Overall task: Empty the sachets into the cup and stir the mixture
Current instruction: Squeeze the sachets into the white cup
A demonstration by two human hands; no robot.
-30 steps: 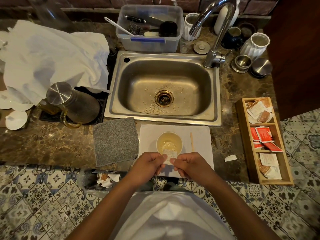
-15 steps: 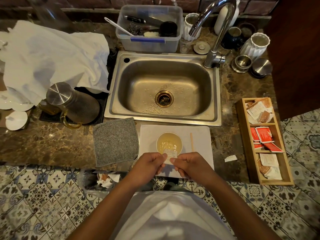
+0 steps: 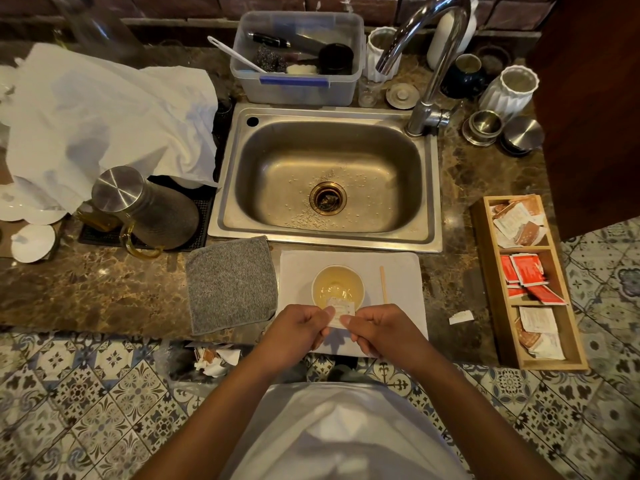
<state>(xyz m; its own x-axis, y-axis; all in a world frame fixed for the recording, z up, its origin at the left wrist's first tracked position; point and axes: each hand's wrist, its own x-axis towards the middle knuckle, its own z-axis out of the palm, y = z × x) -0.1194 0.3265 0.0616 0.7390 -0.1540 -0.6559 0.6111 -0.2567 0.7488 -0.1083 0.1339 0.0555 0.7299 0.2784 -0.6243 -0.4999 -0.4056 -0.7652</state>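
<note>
A pale paper cup (image 3: pixel 337 271) with yellowish liquid stands on a white mat (image 3: pixel 401 271) in front of the sink. Just at its near rim, a small white sachet (image 3: pixel 341 311) is pinched between my left hand (image 3: pixel 299 329) and my right hand (image 3: pixel 375 327), thumbs on its lower edge. A wooden stir stick (image 3: pixel 383 284) lies on the mat to the right of the cup. More sachets, white and red, fill a wooden tray (image 3: pixel 485 271) at the right.
A steel sink (image 3: pixel 325 181) with a tall tap (image 3: pixel 429 64) lies behind the mat. A grey cloth (image 3: pixel 230 282) lies left of it, a steel jug (image 3: pixel 145 206) further left. A torn paper scrap (image 3: pixel 460 317) lies right of the mat.
</note>
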